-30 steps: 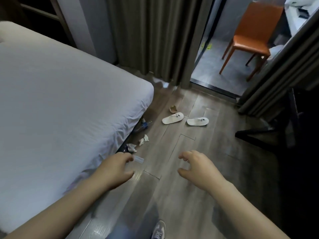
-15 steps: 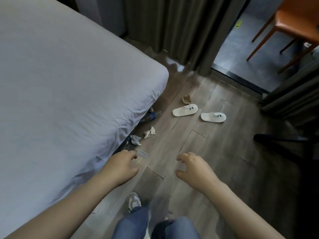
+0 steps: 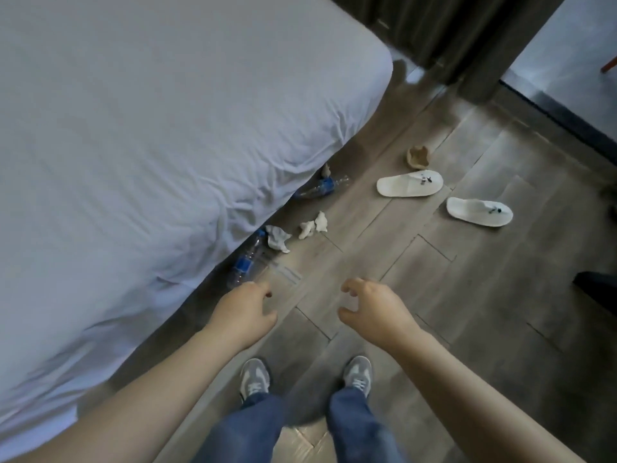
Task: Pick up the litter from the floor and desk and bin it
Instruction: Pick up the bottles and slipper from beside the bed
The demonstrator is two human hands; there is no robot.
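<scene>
- Single wide-angle view, worn on the head; faces forward and steeply down at the wood floor (image 3: 417,295).
- Stands high above the shoes (image 3: 254,379), set at 6 o'clock near the lower edge.
- Takes in both forearms from 7 and 5 o'clock, with the left hand (image 3: 242,312) and right hand (image 3: 374,309) near the centre, closest to the lens.
- Holds the bed (image 3: 133,145) from 8 to 12 o'clock, the curtain (image 3: 450,35) at 1 o'clock, and the slippers (image 3: 410,183) at 2 o'clock, farther off.

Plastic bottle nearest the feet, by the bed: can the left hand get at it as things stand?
Probably yes: the left hand is empty and near the plastic bottle, nothing lies between, and the bed leaves it mostly exposed.
</scene>
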